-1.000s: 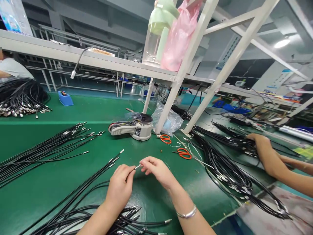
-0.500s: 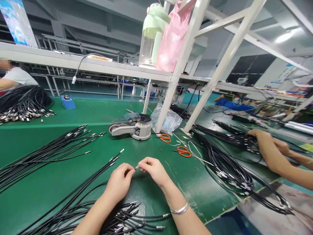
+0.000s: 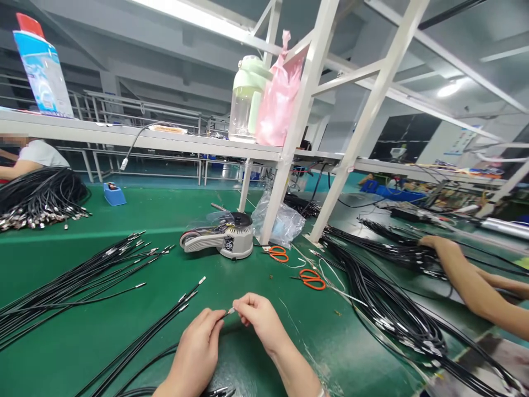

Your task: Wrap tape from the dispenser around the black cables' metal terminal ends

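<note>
My left hand [image 3: 197,348] is closed in a pinch on a black cable [image 3: 165,351], close to its end. Just to the right, my right hand [image 3: 257,318] pinches a small pale metallic tip [image 3: 231,311] at that cable end; its exact form is too small to tell. Both hands hover over the green table [image 3: 264,292], fingertips almost meeting. Left of them lie a few black cables [image 3: 169,313] with silver ends. More cable ends [image 3: 221,392] show at the bottom edge, partly hidden by my left arm.
Ahead stands a grey tape dispenser [image 3: 236,242]. Two orange-handled scissors [image 3: 312,279] lie to its right, beside a white shelf post [image 3: 285,182]. Cable bundles lie at left [image 3: 82,281] and right [image 3: 384,298]. A co-worker's arms [image 3: 467,275] reach in at right.
The view has tilted up, so the scene sits lower and fewer near cables show. Both hands keep their pinch, with the tip between them slightly more visible.
</note>
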{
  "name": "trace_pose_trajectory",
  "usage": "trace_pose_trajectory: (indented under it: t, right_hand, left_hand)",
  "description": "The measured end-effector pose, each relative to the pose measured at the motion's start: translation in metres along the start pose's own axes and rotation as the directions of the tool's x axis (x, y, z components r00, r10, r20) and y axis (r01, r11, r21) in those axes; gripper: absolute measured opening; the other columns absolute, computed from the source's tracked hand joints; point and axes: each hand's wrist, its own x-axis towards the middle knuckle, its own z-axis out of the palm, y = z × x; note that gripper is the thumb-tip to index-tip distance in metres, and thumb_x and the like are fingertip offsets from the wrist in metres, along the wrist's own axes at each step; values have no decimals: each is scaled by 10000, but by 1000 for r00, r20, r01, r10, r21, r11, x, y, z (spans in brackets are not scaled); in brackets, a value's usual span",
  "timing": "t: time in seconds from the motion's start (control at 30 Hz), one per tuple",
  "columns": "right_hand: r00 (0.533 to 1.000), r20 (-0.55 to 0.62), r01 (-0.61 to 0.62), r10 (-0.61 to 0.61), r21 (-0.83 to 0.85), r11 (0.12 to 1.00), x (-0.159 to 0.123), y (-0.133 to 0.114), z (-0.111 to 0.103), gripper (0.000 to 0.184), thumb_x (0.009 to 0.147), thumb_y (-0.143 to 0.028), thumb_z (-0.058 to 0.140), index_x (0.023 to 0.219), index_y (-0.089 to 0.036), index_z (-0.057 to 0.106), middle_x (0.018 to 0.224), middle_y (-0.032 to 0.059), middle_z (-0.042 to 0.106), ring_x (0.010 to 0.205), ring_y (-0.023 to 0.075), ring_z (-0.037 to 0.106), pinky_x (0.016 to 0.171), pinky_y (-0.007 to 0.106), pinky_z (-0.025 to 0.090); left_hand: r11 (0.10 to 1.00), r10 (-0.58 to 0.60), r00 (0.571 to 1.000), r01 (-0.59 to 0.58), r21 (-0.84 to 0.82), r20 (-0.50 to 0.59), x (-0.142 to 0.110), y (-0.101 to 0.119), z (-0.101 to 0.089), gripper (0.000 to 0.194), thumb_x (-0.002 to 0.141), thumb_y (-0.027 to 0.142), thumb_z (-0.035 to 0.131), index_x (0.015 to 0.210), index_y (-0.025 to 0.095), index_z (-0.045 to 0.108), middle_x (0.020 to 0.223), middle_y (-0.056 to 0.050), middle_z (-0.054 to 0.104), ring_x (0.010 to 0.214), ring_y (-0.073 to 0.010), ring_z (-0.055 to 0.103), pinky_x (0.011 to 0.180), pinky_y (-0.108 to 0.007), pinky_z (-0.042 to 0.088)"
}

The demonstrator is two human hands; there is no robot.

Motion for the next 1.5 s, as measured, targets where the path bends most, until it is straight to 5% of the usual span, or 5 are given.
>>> trace_pose_trajectory:
  t: [0.17,0.33,0.6,1.3,1.5]
  right_hand:
    - [996,-13,-84,85,65,994,16,-10,-8,260,627,-333,741,558,-107,634,491,0,599,430,80,505,440,197,352]
    - [968,-204,-104,144,195,975,94,-58,-14,240,883,-335,533,813,-120,613,715,-6,617,529,77,549,487,202,448]
    - [902,-325,-192,283,285,939,185,-88,22,263,894,-308,531,1095,-141,550,1045,68,601,832,176,617,696,346,534]
    - [916,-341,-121,212,270,955,169,-90,19,267,887,-276,545,1118,-143,544,1097,79,586,895,196,609,744,377,528]
    - [967,-244,-21,72,205,979,111,-91,7,163,877,-251,558,958,-116,600,916,45,627,736,137,610,642,283,517]
  left_hand:
    - [1000,14,999,-13,16,-35,-1,-6,1,234,894,233,410,950,211,636,831,-46,640,794,-166,621,729,-274,505]
    - [993,114,984,-110,40,-140,-2,-8,5,204,893,281,446,947,232,637,765,-20,641,712,-145,629,647,-235,511]
    - [962,274,925,-256,100,-263,3,-6,1,229,911,289,417,909,229,638,652,-3,609,591,-129,603,537,-206,487]
    - [961,243,897,-274,-32,-370,4,-19,14,209,907,257,425,934,200,624,745,-44,620,680,-135,615,623,-210,498]
    - [974,194,936,-218,-53,-292,0,-4,-4,205,896,191,443,1024,201,603,815,-41,606,744,-128,602,676,-221,492]
